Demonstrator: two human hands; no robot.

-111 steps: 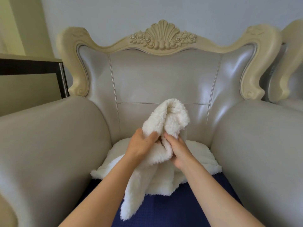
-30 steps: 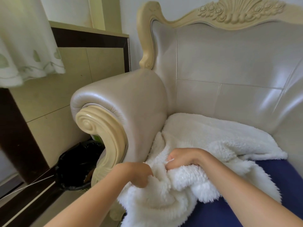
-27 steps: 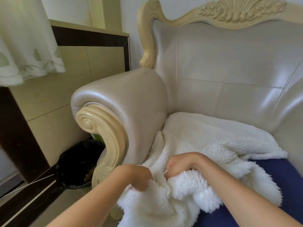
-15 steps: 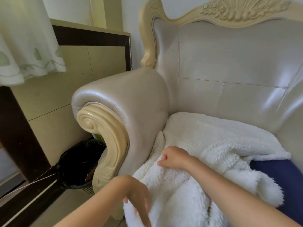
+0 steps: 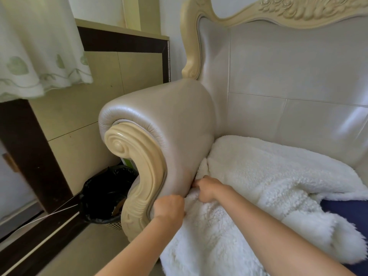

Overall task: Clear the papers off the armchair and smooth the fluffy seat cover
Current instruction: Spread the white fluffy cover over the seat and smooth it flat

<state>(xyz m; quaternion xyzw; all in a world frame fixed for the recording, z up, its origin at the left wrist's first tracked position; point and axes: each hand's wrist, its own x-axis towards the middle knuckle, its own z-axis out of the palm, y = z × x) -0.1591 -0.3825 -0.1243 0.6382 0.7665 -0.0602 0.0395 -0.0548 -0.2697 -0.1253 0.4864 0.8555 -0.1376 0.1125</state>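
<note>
The white fluffy seat cover (image 5: 268,180) lies rumpled over the seat of the cream leather armchair (image 5: 278,72), its front part hanging over the seat's edge. My left hand (image 5: 169,208) grips the cover's left edge right beside the armrest (image 5: 163,124). My right hand (image 5: 207,188), fingers curled, grips the cover where it meets the inside of the armrest. Dark blue seat fabric (image 5: 346,210) shows bare at the right. No papers are in view.
A black-lined waste bin (image 5: 103,194) stands on the floor left of the armrest's carved scroll. Behind it is a beige and dark brown wall panel (image 5: 83,108). A white curtain with green leaf print (image 5: 37,46) hangs at the upper left.
A few seconds ago both hands held the cover bunched up mid-seat. Within the last second both hands moved to the cover's left edge, and my left hand has closed on the cover beside the armrest.
</note>
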